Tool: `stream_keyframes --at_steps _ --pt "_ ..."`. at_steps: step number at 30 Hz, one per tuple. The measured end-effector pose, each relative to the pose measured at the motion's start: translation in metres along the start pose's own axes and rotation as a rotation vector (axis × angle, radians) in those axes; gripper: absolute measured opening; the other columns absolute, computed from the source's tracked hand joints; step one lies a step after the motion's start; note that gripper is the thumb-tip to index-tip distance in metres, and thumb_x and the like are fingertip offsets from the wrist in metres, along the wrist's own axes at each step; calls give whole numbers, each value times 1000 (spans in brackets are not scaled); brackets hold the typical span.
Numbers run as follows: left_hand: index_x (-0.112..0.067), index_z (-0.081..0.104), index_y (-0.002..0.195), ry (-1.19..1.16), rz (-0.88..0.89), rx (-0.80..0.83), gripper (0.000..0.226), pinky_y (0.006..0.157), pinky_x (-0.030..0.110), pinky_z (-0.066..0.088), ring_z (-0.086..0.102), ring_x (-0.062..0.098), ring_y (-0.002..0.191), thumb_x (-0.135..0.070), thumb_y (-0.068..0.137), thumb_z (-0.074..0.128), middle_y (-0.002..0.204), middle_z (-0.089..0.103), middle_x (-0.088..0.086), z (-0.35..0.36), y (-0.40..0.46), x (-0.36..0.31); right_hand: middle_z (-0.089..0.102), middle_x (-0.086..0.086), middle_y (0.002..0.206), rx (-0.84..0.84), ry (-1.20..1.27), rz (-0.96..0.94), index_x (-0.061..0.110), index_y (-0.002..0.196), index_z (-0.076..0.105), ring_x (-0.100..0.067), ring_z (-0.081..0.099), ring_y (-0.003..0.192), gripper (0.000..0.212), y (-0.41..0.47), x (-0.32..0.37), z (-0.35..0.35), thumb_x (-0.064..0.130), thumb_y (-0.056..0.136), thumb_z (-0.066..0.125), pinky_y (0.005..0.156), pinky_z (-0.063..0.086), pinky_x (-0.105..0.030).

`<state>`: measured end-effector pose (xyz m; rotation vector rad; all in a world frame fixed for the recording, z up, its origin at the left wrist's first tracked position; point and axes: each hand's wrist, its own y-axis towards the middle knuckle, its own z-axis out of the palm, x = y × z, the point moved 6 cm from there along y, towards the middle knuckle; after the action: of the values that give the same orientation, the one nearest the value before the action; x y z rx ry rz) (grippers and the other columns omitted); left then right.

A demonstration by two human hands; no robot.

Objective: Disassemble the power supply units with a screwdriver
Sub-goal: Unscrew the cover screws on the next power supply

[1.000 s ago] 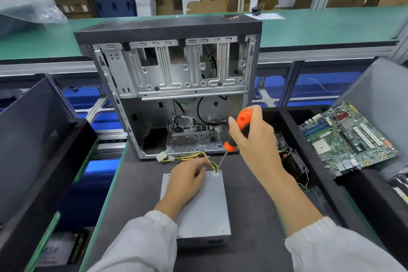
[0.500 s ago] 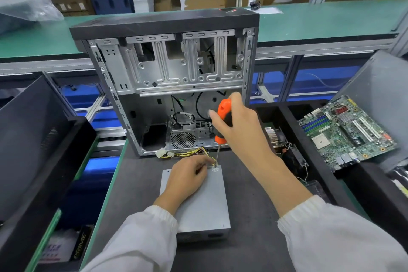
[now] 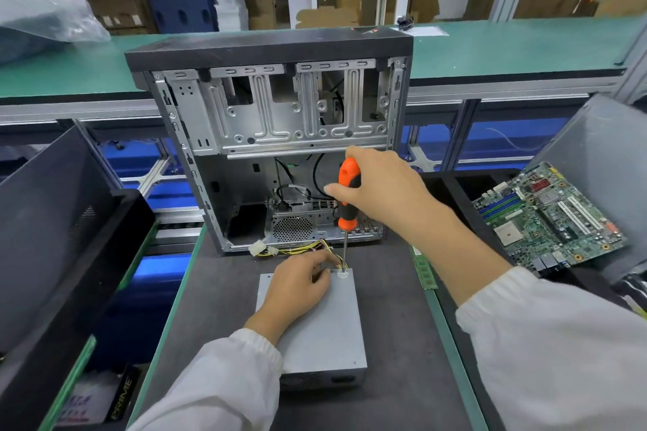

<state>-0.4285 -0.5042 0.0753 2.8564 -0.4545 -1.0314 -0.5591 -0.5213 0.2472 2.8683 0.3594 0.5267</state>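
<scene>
A grey metal power supply unit (image 3: pixel 325 332) lies flat on the dark mat in front of me. Its yellow and black cable bundle (image 3: pixel 297 250) runs from its far edge toward the case. My left hand (image 3: pixel 297 287) rests on the unit's top near the far right corner, fingers curled by the cables. My right hand (image 3: pixel 378 191) grips the orange and black screwdriver (image 3: pixel 347 196) upright. The shaft's tip stands on a round sticker at the unit's far right corner.
An open, stripped computer case (image 3: pixel 276 136) stands upright just behind the unit. A motherboard (image 3: pixel 546 217) leans in a grey bin at right. A green memory stick (image 3: pixel 423 269) lies on the mat's right edge. A dark case panel (image 3: pixel 52 220) leans at left.
My right hand has swung the screwdriver from a rightward tilt to upright, its tip staying at the unit's corner. The left hand stays on the unit.
</scene>
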Motion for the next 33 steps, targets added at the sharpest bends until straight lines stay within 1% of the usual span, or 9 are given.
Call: stream_keyframes --at_steps 7,9,11,15,19,21,23,26,33 --pt "-35 68 98 2 41 5 28 55 12 32 51 -6 62 -13 85 56 61 53 -18 1 -1 -4 59 -1 75 411 140 21 22 98 53 -11 63 50 21 7 -9 -12 24 86 70 49 50 -21" --pt "-36 67 100 -1 56 14 27 54 10 29 50 -9 63 -15 84 59 68 52 -29 1 -1 -7 55 -1 89 445 52 0 23 99 56 -15 68 57 17 9 -10 -14 15 89 67 49 47 -21" --pt "-41 66 98 -106 40 -10 28 54 16 26 44 3 57 -17 84 64 57 45 -18 0 1 -7 54 -1 102 494 23 -16 23 99 58 -18 70 64 19 10 -8 -15 7 89 63 57 52 -25" --pt "-44 65 97 -354 21 10 24 58 23 28 34 5 54 -22 89 68 50 34 -13 6 9 -10 62 0 99 596 -35 -109 26 93 62 -17 65 69 39 5 13 -11 -9 80 53 71 54 -36" --pt "-24 76 98 -468 -20 33 14 78 25 51 65 -1 79 -21 95 62 80 70 -21 15 13 -8 62 0 104 563 -39 -187 24 102 64 -25 63 87 23 7 31 -4 13 82 66 73 54 -37" --pt "-21 77 92 -452 -17 33 14 86 32 53 68 4 88 -22 95 63 89 74 -13 15 14 -5 61 -1 105 481 -85 -143 23 113 58 -24 61 93 40 11 29 -5 50 84 64 70 51 -37" --pt "-21 77 88 -411 1 26 15 84 33 52 67 2 85 -23 94 64 85 74 -14 15 15 -4 56 -1 89 320 -266 -50 16 101 58 -21 57 83 60 13 27 -10 72 83 46 61 38 -32" --pt "-25 77 85 -396 -7 19 15 82 31 51 65 -3 84 -25 93 65 82 72 -22 16 16 -4 43 -1 66 202 -543 3 12 67 44 -17 44 56 63 15 34 -13 69 90 33 52 27 -29" --pt "-42 71 89 -490 -10 53 19 87 42 56 69 4 90 -26 94 63 91 74 -18 18 14 -2 46 -4 81 532 -335 -28 16 110 39 -19 46 64 22 10 36 -7 34 99 47 55 36 -31"
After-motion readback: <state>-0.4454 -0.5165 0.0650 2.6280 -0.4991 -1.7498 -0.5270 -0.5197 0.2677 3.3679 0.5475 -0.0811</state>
